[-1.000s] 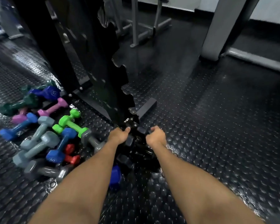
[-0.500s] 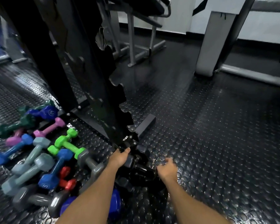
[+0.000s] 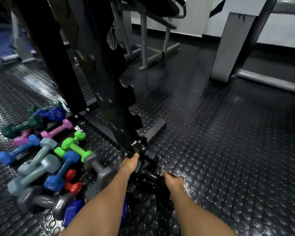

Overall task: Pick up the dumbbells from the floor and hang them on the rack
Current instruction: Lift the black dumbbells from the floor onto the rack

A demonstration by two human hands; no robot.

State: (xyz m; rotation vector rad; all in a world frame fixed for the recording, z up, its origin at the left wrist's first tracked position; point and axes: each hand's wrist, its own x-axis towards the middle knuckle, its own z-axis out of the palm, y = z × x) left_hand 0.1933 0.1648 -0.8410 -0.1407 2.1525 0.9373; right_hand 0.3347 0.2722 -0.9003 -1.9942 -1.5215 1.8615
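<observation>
A black notched dumbbell rack (image 3: 119, 92) rises from the floor ahead of me. At its foot lies a cluster of black dumbbells (image 3: 149, 175). My left hand (image 3: 129, 165) grips one of them close to the rack's base. My right hand (image 3: 173, 182) curls round another black dumbbell at the cluster's right side, its fingers hidden beneath. To the left, several coloured dumbbells lie on the floor: green (image 3: 73, 146), blue (image 3: 61, 171), pale grey (image 3: 36, 171), pink (image 3: 57, 129), red (image 3: 71, 182) and dark grey (image 3: 99, 169).
The floor is black studded rubber (image 3: 228, 150), bare to the right of the rack. A grey machine post (image 3: 228, 48) stands at the back right, and a grey bench frame (image 3: 152, 48) behind the rack. The rack's foot bar (image 3: 156, 131) juts out low.
My view has tilted up and back, showing more of the rack. My right hand has drawn back and rightward, away from my left, with the black dumbbell. My left hand stays by the rack's base.
</observation>
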